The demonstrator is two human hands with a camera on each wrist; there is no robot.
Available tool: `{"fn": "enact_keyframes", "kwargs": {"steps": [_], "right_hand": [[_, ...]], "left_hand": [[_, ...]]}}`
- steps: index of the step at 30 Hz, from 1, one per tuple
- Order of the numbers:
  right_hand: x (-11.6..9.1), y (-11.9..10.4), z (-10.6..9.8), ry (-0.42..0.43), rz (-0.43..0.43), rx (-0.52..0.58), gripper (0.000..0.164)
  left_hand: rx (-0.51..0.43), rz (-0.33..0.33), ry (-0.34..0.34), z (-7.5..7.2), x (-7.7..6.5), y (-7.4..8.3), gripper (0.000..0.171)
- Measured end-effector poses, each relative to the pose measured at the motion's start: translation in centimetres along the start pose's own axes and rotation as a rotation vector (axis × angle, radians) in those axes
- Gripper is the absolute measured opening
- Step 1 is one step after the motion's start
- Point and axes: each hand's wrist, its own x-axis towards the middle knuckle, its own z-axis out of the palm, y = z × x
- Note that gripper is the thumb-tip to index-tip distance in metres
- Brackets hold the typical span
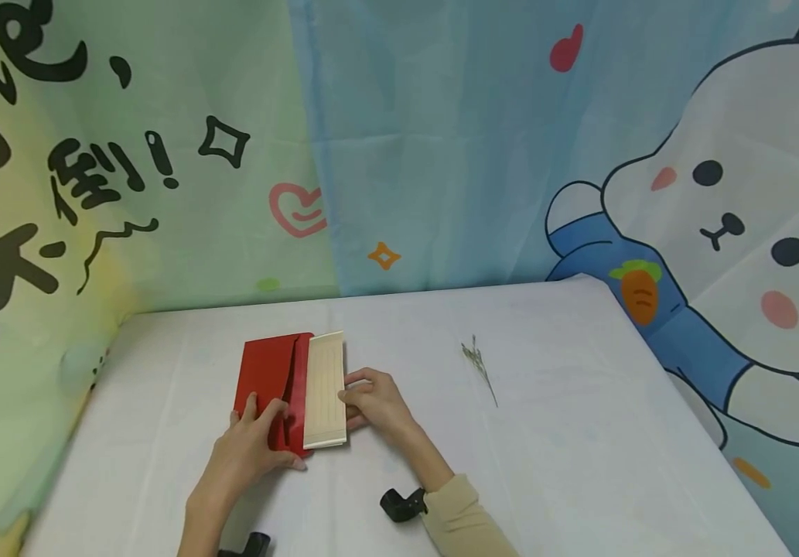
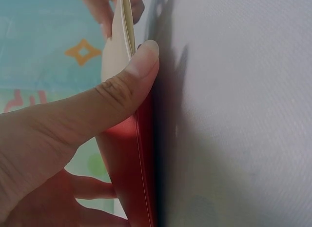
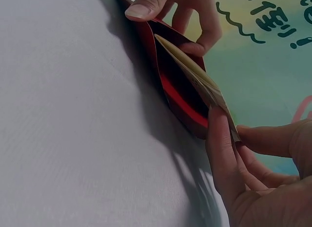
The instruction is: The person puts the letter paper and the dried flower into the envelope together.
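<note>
A red envelope (image 1: 264, 370) lies on the white table, its open side facing right. My left hand (image 1: 242, 452) grips its near edge, with the thumb along that edge and the fingers over the red face. A folded cream letter sheet (image 1: 325, 391) with faint lines sits at the mouth of the envelope. My right hand (image 1: 380, 406) pinches the sheet's right edge between thumb and fingers. In the right wrist view the envelope's mouth (image 3: 183, 97) gapes, and one end of the letter sheet (image 3: 192, 71) is at the opening. How deep the sheet reaches is hidden.
To the right on the white tablecloth (image 1: 580, 433) lies a small dried flower sprig (image 1: 476, 360). A black wrist camera (image 1: 402, 505) is on the right wrist, another (image 1: 254, 545) by the left. A printed curtain (image 1: 434, 155) hangs behind the table.
</note>
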Motion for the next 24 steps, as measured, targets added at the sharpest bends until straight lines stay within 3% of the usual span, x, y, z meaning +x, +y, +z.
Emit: {"fn": "enact_keyframes", "kwargs": {"steps": [12, 24], "right_hand": [[0.8, 0.2, 1.3, -0.052, 0.013, 0.037, 0.028], [1.3, 0.3, 1.9, -0.033, 0.019, 0.03, 0.029]], "left_hand": [[0.004, 0.007, 0.003, -0.3, 0.1, 0.2, 0.075], [0.0, 0.001, -0.006, -0.1, 0.2, 0.0, 0.071]]}}
